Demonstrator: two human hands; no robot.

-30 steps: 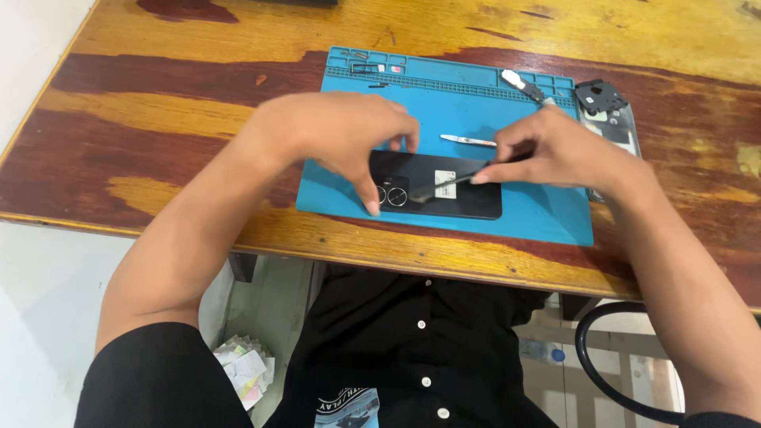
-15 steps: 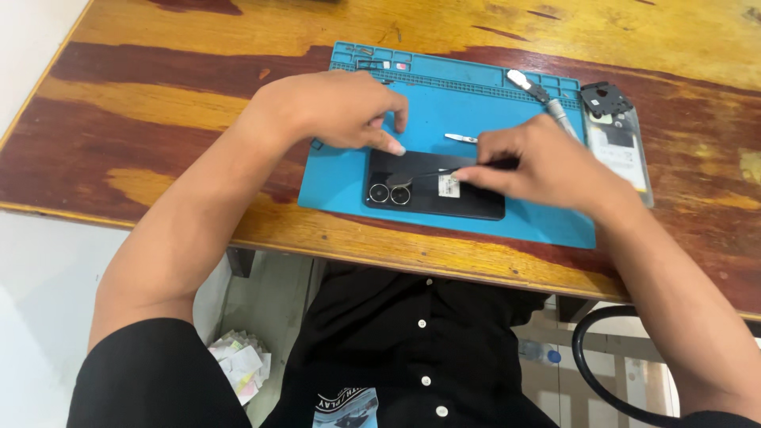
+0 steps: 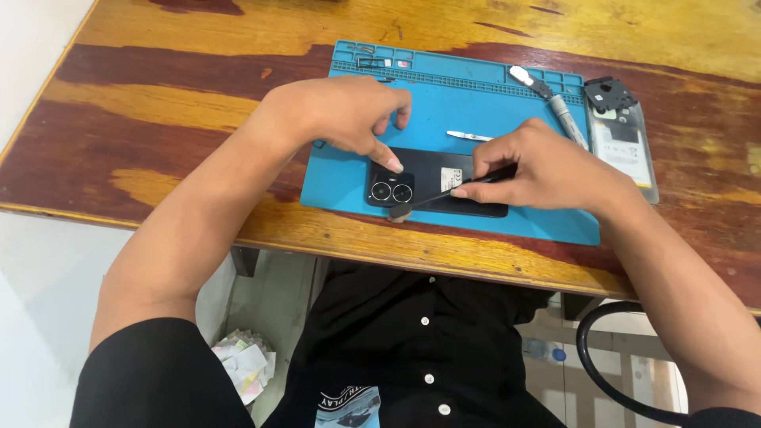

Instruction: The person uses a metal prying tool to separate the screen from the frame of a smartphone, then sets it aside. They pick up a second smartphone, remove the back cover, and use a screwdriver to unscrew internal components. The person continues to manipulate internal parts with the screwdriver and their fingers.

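Black phone (image 3: 432, 184) lying back-up on the near part of a blue work mat (image 3: 444, 119) on a wooden table (image 3: 158, 103). Left hand (image 3: 341, 115), fingers loosely curled and holding nothing, presses one fingertip on the phone's far-left corner. Right hand (image 3: 539, 166) pinches a thin black tool (image 3: 444, 196), whose tip touches the phone's near edge beside the camera lenses (image 3: 391, 192).

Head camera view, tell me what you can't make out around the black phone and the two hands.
- Black phone: its right end is hidden under the right hand.
- Thin black tool: its tip at the phone's near edge is too small to tell if it is inserted.
- Small parts in the blue mat trays: too small to identify.
- Black cable: cut off by the bottom edge.
- Left hand: its thumb is hidden.
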